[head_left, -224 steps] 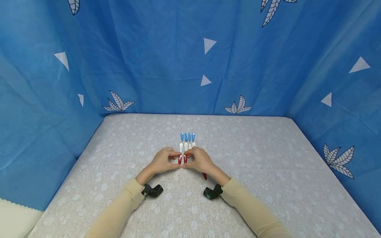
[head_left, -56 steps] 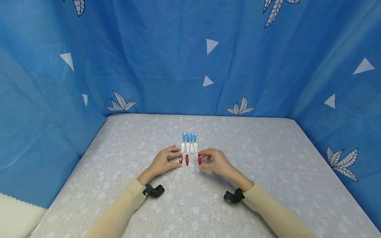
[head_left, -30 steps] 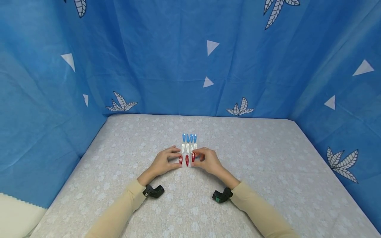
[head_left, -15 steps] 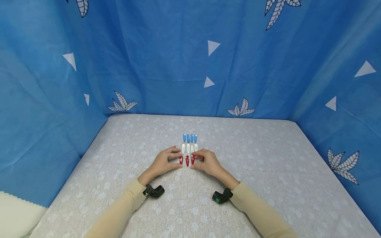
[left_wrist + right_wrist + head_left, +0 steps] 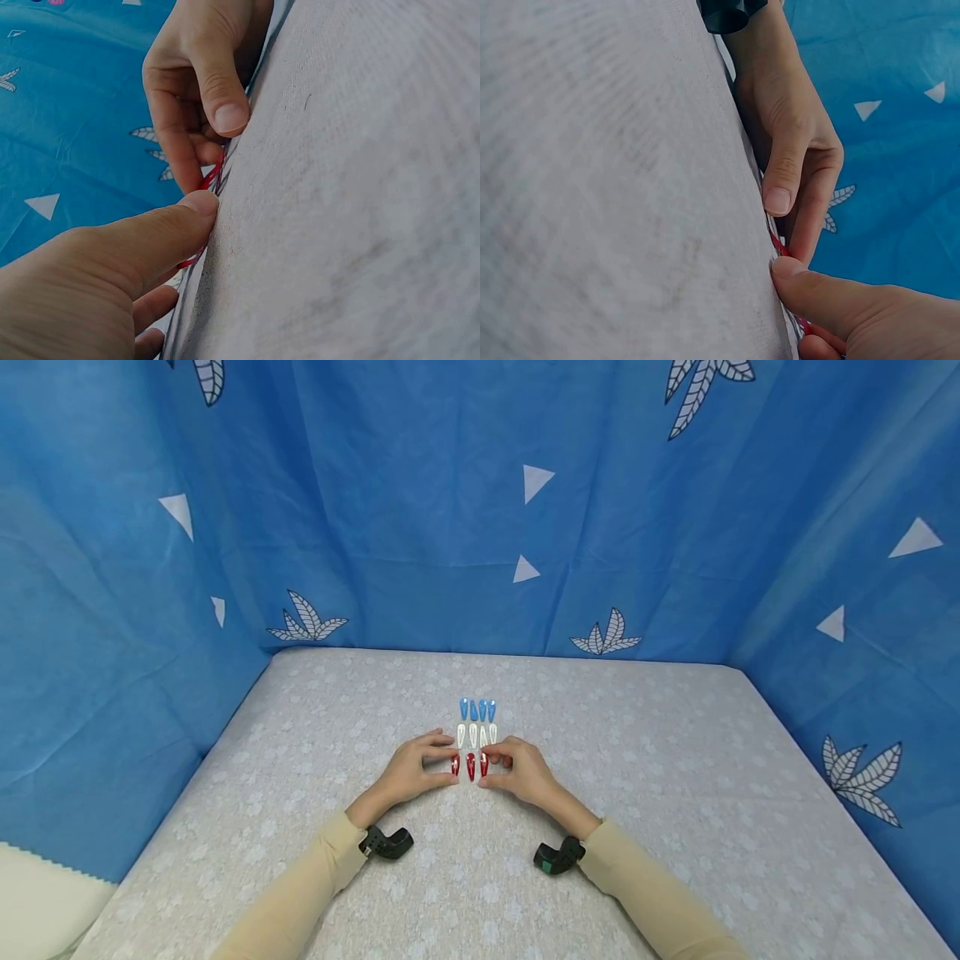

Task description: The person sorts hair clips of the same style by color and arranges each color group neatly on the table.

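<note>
In the head view, three red snap hair clips stand side by side in the near row. My left hand [image 5: 408, 768] holds the left red hair clip [image 5: 455, 765] between thumb and index finger, at its two ends. My right hand [image 5: 525, 770] pinches the right red hair clip [image 5: 483, 765] the same way. Between them the middle red hair clip [image 5: 471, 767] lies untouched. Both wrist views look low along the table, where the fingers hide most of the red clips.
Beyond the red clips lies a row of white hair clips [image 5: 473, 736], and behind it a row of blue hair clips [image 5: 474, 709]. A pale flowered cloth covers the table [image 5: 645, 760]. Blue curtains [image 5: 420, 510] enclose its back and sides.
My right hand has brought a red clip in from the right and set it beside the middle one, last shifting it slightly. My left hand has stayed at the left red clip.
</note>
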Demonstrator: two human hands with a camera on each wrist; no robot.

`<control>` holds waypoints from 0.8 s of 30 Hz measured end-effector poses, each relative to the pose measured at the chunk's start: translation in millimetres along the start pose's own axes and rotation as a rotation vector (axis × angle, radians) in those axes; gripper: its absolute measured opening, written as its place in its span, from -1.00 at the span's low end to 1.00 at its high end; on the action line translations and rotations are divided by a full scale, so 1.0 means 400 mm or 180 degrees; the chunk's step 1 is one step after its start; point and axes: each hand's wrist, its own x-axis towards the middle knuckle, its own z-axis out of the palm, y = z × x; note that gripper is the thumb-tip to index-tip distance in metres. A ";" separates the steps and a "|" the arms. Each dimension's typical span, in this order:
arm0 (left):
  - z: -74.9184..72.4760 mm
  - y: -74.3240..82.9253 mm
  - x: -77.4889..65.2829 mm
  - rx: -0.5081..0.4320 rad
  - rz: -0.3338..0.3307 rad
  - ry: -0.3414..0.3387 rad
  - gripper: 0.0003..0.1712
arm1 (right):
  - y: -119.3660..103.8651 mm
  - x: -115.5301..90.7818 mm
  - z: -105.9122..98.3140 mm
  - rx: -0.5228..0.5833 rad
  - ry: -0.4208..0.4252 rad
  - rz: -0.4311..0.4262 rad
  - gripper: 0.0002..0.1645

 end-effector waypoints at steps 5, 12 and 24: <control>0.001 -0.002 0.000 -0.0001 0.0008 0.0012 -0.45 | -0.001 -0.001 0.001 -0.0002 -0.0001 0.0001 -0.42; 0.001 -0.003 0.000 -0.0012 0.0000 0.0021 -0.45 | -0.004 -0.002 -0.001 0.0013 -0.0018 0.0010 -0.41; 0.001 -0.004 0.001 -0.0010 -0.0011 0.0022 -0.46 | -0.003 -0.004 -0.003 0.0034 -0.0011 0.0003 -0.37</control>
